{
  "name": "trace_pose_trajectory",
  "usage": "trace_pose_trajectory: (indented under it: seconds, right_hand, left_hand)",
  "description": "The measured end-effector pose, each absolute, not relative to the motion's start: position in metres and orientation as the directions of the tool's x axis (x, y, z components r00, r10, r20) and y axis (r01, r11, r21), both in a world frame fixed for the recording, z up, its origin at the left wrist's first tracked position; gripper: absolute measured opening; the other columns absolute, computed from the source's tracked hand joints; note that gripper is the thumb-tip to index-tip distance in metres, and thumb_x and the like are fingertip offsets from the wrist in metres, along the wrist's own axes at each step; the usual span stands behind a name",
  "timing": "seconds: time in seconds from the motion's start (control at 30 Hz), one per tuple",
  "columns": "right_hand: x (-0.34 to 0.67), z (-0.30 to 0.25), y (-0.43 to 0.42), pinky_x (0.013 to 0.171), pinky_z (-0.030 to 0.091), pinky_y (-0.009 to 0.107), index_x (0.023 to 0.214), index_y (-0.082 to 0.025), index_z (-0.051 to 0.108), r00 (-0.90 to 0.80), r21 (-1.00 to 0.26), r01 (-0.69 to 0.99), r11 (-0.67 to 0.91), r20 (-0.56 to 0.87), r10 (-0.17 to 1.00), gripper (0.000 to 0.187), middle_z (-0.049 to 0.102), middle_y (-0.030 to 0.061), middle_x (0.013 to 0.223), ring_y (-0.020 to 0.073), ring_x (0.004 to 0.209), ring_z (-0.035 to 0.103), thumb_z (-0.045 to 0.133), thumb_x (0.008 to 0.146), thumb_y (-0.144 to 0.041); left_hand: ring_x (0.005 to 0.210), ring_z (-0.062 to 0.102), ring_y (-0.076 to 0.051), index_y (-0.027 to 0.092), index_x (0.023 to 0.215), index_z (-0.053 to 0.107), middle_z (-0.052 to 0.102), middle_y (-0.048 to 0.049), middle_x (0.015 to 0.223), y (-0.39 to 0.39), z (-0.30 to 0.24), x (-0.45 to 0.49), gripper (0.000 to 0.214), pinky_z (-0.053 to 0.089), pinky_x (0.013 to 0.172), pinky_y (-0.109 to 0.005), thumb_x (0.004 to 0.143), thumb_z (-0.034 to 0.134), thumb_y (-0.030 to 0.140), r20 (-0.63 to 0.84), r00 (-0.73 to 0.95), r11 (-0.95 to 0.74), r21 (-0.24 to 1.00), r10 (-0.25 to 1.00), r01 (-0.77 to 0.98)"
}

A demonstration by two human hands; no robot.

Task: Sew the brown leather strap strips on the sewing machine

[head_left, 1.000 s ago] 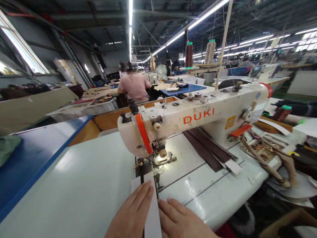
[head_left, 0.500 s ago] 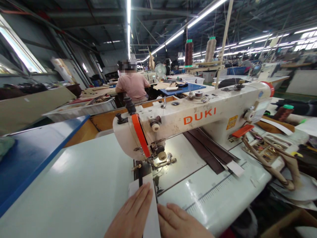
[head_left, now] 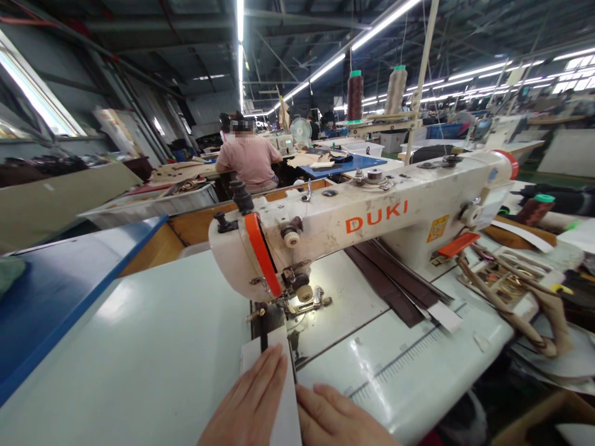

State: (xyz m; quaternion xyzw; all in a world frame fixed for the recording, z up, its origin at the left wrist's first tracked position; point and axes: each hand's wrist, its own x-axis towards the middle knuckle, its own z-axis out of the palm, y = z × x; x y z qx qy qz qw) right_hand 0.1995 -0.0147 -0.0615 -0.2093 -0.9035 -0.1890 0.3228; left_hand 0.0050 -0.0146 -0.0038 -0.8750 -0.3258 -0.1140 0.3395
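White strip point(head_left: 287, 412) lies lengthwise before the sewing machine point(head_left: 320, 220), seemingly only part-fed, its near length left to go, left hand point(head_left: 253, 393) flat on top, unclenched, right hand point(head_left: 337, 415) against its edge, grip unclear.

An off-white sewing machine point(head_left: 320, 229), smudged grey, carries orange lettering point(head_left: 377, 217), an orange-red band point(head_left: 263, 255), an orange lever point(head_left: 458, 245) and a yellow label point(head_left: 437, 228) with darker print, set against a pale mint-green tabletop point(head_left: 153, 347) with a row of dark ruler ticks point(head_left: 409, 349). A plain white strip point(head_left: 286, 412) contrasts with dark brown strips point(head_left: 385, 283), while a reddish-brown thread cone point(head_left: 354, 99) and a beige thread cone point(head_left: 395, 91) both wear bright green caps point(head_left: 356, 73). A side table point(head_left: 83, 279) shows solid blue, and a worker's shirt point(head_left: 250, 160) is plain pink.
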Motion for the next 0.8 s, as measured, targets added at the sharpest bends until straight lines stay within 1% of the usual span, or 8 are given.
trace_pose_trajectory:
  seconds: [0.07,0.2,0.27,0.37,0.5,0.6,0.7,0.8]
  right_hand:
    - [0.199,-0.061,-0.015,0.088,0.05,0.025,0.11,-0.014,0.063,-0.712,0.201,0.498,0.843,0.651,0.265,0.026,0.07,0.0068,0.103,0.0185,0.103,0.059,0.041,0.097,-0.018]
    - [0.198,-0.062,-0.015,0.086,0.051,0.024,0.111,-0.011,0.063,-0.705,0.187,0.504,0.843,0.653,0.276,0.027,0.07,0.0082,0.103,0.0183,0.101,0.06,0.041,0.097,-0.018]
    - [0.197,-0.062,-0.015,0.086,0.051,0.025,0.111,-0.011,0.062,-0.708,0.182,0.499,0.847,0.648,0.279,0.026,0.07,0.008,0.103,0.0184,0.101,0.06,0.042,0.097,-0.018]
    - [0.197,-0.062,-0.015,0.086,0.051,0.025,0.11,-0.013,0.062,-0.723,0.182,0.488,0.854,0.632,0.279,0.024,0.07,0.0074,0.103,0.0186,0.102,0.06,0.044,0.096,-0.018]
    - [0.198,-0.061,-0.015,0.087,0.051,0.025,0.11,-0.013,0.063,-0.728,0.186,0.487,0.854,0.626,0.279,0.024,0.07,0.0074,0.104,0.0185,0.103,0.06,0.044,0.096,-0.019]
    - [0.199,-0.058,-0.015,0.087,0.05,0.024,0.111,-0.013,0.063,-0.708,0.175,0.502,0.847,0.646,0.286,0.025,0.071,0.0066,0.103,0.0179,0.101,0.061,0.044,0.096,-0.018]
    - [0.198,-0.047,-0.015,0.083,0.05,0.022,0.107,-0.012,0.065,-0.606,0.125,0.542,0.831,0.744,0.283,0.028,0.072,0.004,0.097,0.0159,0.095,0.062,0.038,0.098,-0.017]
    - [0.199,-0.035,-0.015,0.077,0.05,0.021,0.096,-0.012,0.068,-0.48,0.055,0.565,0.823,0.834,0.273,0.037,0.073,0.0012,0.091,0.0142,0.089,0.062,0.031,0.101,-0.017]
  left_hand:
    - [0.108,0.063,-0.021,0.006,0.129,0.046,0.067,-0.0143,0.118,-0.014,-0.005,0.004,0.053,0.05,0.091,-0.027,0.077,0.036,0.007,0.42,0.76,-0.57,-0.503,0.496,0.65]
    - [0.107,0.064,-0.021,0.003,0.145,0.024,0.066,-0.0139,0.118,-0.013,-0.005,0.003,0.069,0.051,0.089,-0.026,0.077,0.035,0.007,0.404,0.762,-0.57,-0.507,0.506,0.647]
    - [0.103,0.066,-0.021,0.0,0.148,0.014,0.068,-0.014,0.116,-0.014,-0.005,0.003,0.073,0.052,0.086,-0.026,0.077,0.034,0.006,0.4,0.767,-0.558,-0.527,0.502,0.641]
    - [0.101,0.067,-0.021,-0.002,0.148,0.008,0.069,-0.0146,0.113,-0.014,-0.006,0.004,0.075,0.054,0.082,-0.027,0.078,0.032,0.006,0.392,0.776,-0.549,-0.551,0.495,0.629]
    - [0.101,0.067,-0.022,-0.004,0.147,0.009,0.068,-0.0163,0.114,-0.013,-0.006,0.006,0.074,0.055,0.08,-0.028,0.078,0.032,0.006,0.38,0.777,-0.549,-0.554,0.503,0.626]
    - [0.102,0.066,-0.023,-0.003,0.147,0.011,0.067,-0.0168,0.115,-0.014,-0.007,0.006,0.073,0.055,0.081,-0.028,0.078,0.032,0.006,0.39,0.769,-0.546,-0.545,0.507,0.636]
    - [0.104,0.065,-0.023,-0.002,0.146,0.016,0.067,-0.0169,0.116,-0.018,-0.008,0.004,0.07,0.054,0.084,-0.029,0.079,0.032,0.005,0.401,0.763,-0.547,-0.534,0.507,0.645]
    - [0.11,0.063,-0.023,0.001,0.142,0.029,0.065,-0.0167,0.121,-0.021,-0.007,0.006,0.065,0.053,0.089,-0.029,0.077,0.035,0.005,0.401,0.745,-0.553,-0.502,0.533,0.666]
